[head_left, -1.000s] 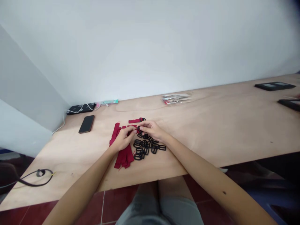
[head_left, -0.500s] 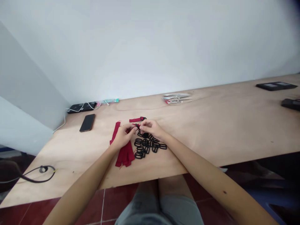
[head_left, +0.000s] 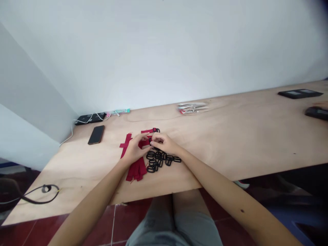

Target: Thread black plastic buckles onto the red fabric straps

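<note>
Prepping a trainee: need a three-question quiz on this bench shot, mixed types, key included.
1. True or false: the phone lies to the left of the red straps.
2. Which of these is nearest the right hand?
A) phone
B) black buckles
C) plastic packets
3. Fill in: a white ____ runs across the black boxes by the wall.

Key:
1. True
2. B
3. cable

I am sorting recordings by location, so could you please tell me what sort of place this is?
Probably a simple indoor workroom, though a room at home is possible: a long wooden table stands along a plain wall, with red fabric strips and many black buckles on it.
</note>
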The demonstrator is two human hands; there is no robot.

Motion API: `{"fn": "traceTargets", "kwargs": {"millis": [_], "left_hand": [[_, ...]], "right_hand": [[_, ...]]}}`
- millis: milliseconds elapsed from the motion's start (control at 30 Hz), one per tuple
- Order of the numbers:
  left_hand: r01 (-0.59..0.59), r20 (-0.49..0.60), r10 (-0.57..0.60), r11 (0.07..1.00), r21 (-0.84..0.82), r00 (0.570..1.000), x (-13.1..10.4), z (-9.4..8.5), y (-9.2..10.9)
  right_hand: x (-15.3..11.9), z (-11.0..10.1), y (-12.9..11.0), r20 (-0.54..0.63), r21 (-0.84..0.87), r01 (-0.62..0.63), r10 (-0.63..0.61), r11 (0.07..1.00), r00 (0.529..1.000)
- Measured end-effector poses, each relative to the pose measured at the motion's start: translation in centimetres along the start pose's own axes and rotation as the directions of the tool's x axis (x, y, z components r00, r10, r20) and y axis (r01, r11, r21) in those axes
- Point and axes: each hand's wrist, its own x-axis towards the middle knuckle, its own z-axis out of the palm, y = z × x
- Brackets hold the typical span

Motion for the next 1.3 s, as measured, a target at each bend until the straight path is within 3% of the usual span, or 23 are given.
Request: {"fn": "traceTargets", "kwargs": {"millis": [133,267,400,533,700,1033,1167,1300], "left_hand": [[-0.082,0.009,0.082,0.997,0.002,0.997,-0.1,0.2,-0.4],[-0.062,-0.004,0.063,0.996,0.060,0.998,-0.1,0.2,-1.0],[0.010,0.028,-0.012,0.995,0.096,1.000,0.0,-0.1,-2.0],[0.037,0.055,-0.043,0.994,0.107,0.998,0.1,-0.2,-2.4],[0.057,0.053,-0.059,0.998,0.028,0.997,0.2,0.0,-2.2],[0.107,0.078,-0.107,0.994,0.001,0.991,0.0,0.1,-1.7],[0.109,0.077,-0.108,0.994,-0.019,0.991,0.0,0.2,-2.0],[0.117,0.145,-0.106,0.991,-0.070,0.984,-0.1,0.2,-2.5]], "right_hand": [[-0.1,0.1,-0.6,0.024,-0.063,0.021,-0.020,0.998,1.000],[0.2,-0.2,-0.6,-0.067,-0.013,-0.001,0.000,1.000,0.998],[0.6,-0.9,-0.1,-0.179,0.247,-0.072,0.119,0.966,0.977],[0.8,-1.3,-0.1,-0.219,0.550,-0.081,0.237,0.831,0.946],[0.7,-1.5,-0.6,-0.203,0.705,-0.057,0.278,0.707,0.939],[0.2,-1.8,-1.0,0.004,0.778,-0.164,0.256,0.607,0.967],[0.2,-1.7,-1.0,-0.002,0.763,-0.157,0.245,0.627,0.970],[0.4,-1.7,0.2,-0.068,0.763,-0.141,0.295,0.631,0.953]]}}
